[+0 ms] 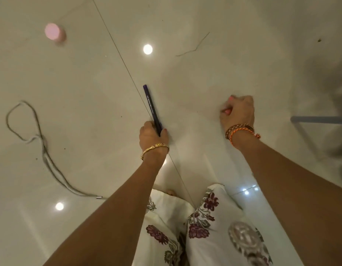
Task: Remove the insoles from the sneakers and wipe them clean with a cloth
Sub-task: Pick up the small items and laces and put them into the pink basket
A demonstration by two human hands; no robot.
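My left hand [153, 136] is shut on the lower end of a thin, dark blue flat piece [151, 104] with pale print, seen edge-on. It points away from me over the floor; it may be an insole, though I cannot tell for sure. My right hand [238, 112] is curled into a fist just above the floor, blurred, with pink nails showing. Nothing is plainly visible inside it. A faint pale smear lies on the floor left of the fist. No sneaker and no clear cloth is in view.
A glossy white tile floor [80, 73] fills the view. A grey lace [34, 135] lies looped at the left, and a pink cylinder [55, 33] stands far left. At the right edge are a blue-grey bar [319, 119] and a dark blurred shape [329, 70]. My flower-print clothing [210, 233] is below.
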